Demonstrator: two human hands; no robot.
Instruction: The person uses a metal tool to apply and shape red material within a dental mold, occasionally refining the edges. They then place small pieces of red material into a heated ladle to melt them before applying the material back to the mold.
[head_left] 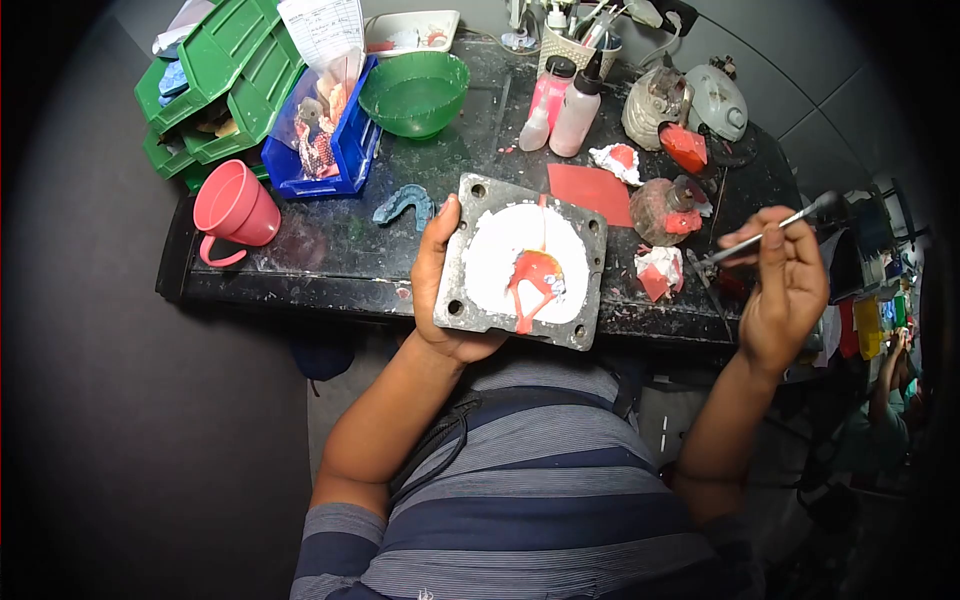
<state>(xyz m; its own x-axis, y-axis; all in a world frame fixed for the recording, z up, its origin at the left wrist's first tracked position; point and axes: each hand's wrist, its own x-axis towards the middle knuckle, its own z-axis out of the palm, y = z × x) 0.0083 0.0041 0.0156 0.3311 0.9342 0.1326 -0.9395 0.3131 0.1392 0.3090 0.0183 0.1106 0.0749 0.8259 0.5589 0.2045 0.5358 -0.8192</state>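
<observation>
The red arch (536,268) sits in the white filling (490,250) of the squarish metal frame (484,324), a little toward five o'clock from the frame's middle, with its legs running down toward six or seven and a red strip (524,318) reaching the near rim. The frame is tilted slightly, its far edge sloping from about ten to four. The left hand (432,290) is much the nearer: it grips the frame from between eight and nine o'clock, thumb along that edge, the rest of the fingers hidden underneath. The right hand (782,292) is well apart at three o'clock, pinching a slim tool (765,237) between thumb and fingers. The tool's long axis runs from about eight to two, so its lower end points back toward the frame without touching it. Between frame and right hand, also near three, lies a crumpled white wad with red pieces (659,273), and toward two-thirty a round glass vessel (655,213). Farther round, a flat red sheet (590,195) lies toward one-thirty, a blue arch-shaped piece (405,207) at ten, and a green bowl (415,95) at eleven, all on the dark table (330,235).
</observation>
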